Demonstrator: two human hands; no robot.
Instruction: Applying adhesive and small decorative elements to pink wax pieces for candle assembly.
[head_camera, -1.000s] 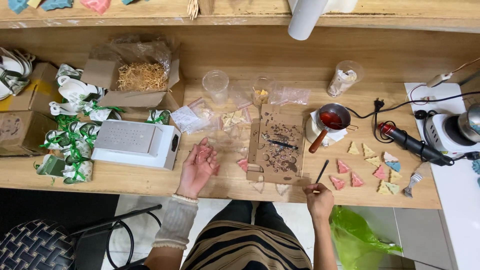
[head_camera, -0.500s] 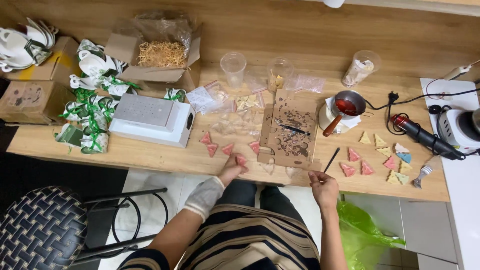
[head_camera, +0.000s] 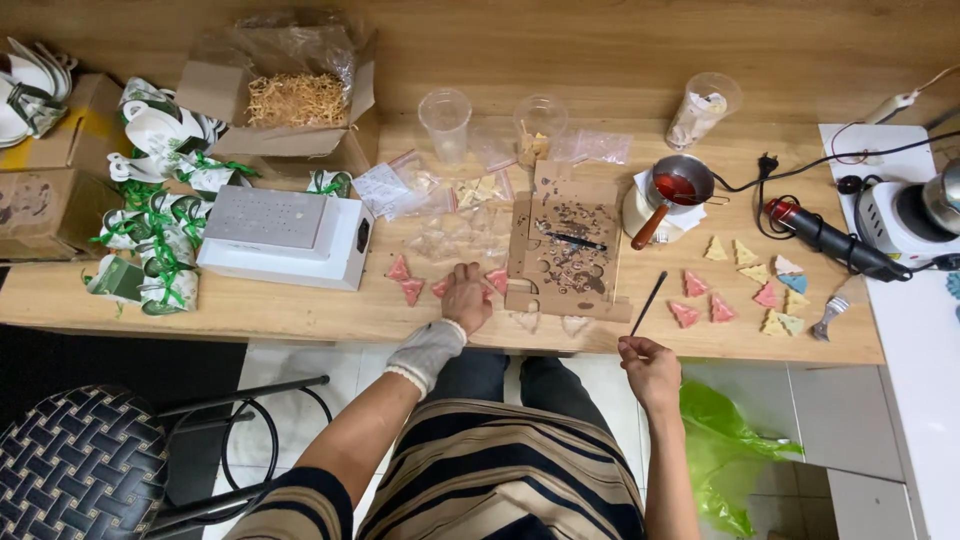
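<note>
Long wooden worktable (head_camera: 300, 315) against a wood-panelled wall (head_camera: 620, 40); woven chair (head_camera: 80, 465) on pale tiles (head_camera: 830, 440).

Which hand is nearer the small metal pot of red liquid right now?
Right. The right hand, holding a thin dark stick, sits below the small metal pot of red liquid at the table's front edge; the left hand lies farther left among pink triangular pieces.

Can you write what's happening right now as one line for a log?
left hand: resting on pink triangle pieces | right hand: holding thin black stick | wooden table
</note>
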